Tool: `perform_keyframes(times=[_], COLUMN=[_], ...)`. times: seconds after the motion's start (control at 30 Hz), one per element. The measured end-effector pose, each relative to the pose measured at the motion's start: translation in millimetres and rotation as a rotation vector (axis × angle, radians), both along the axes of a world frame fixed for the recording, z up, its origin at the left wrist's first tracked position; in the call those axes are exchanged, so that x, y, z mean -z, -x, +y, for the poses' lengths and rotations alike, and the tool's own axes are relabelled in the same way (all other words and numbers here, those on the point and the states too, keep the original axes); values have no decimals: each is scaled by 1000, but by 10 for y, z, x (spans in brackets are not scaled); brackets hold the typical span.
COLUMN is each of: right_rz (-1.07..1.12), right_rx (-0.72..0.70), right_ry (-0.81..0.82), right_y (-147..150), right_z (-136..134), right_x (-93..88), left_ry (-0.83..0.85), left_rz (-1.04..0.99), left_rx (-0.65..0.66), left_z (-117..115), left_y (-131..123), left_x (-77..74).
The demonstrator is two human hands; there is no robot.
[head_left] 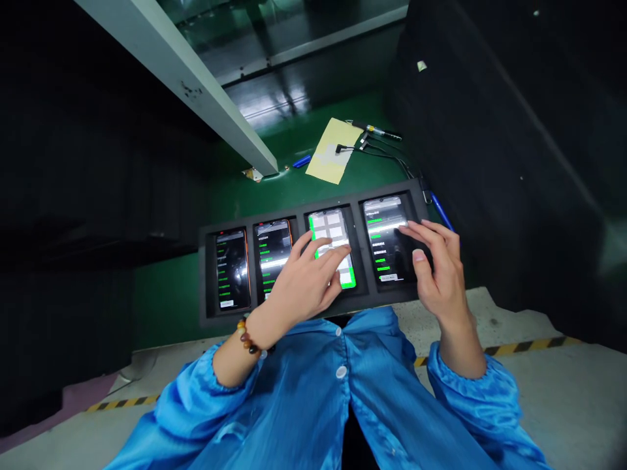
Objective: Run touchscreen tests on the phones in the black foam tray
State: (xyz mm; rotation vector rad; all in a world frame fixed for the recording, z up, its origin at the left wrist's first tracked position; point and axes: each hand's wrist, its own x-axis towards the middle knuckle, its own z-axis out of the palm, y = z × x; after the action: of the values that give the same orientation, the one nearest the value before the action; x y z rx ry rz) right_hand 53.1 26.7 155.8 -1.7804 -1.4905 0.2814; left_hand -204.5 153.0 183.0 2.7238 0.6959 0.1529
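Observation:
A black foam tray (210,320) lies across the front of the green bench with several smartphones in its slots. Over the third smartphone (349,274), whose screen is white tiles with a green border, my left hand (308,277) is spread with nothing in it; whether a fingertip touches the glass I cannot tell. My right hand (441,267) is open at the right edge of the rightmost smartphone (385,238), fingertips over its dark screen of green and white lines. Two more smartphones, the leftmost one (232,271) and its neighbour (272,241), show similar dark lists.
Behind the tray a yellow sheet (326,171) lies on the green bench top (235,192), with black cables (382,153) and a pen-like tool (375,129). A blue pen (302,161) is beside it. A grey post (215,88) stands at left; dark curtains (514,163) flank the bench.

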Motion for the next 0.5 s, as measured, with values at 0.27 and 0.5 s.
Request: perform_keyframes(times=[0.27, 0.5], right_rz=[8, 13], right_rx=[9, 13], right_ry=[-1, 2], right_y=[1, -2], right_z=[4, 7], right_x=[0, 0], left_ry=[-62, -32], left_rz=[-17, -50], left_rx=[-103, -139], left_z=[399, 516], left_y=[-235, -271], left_x=[58, 103])
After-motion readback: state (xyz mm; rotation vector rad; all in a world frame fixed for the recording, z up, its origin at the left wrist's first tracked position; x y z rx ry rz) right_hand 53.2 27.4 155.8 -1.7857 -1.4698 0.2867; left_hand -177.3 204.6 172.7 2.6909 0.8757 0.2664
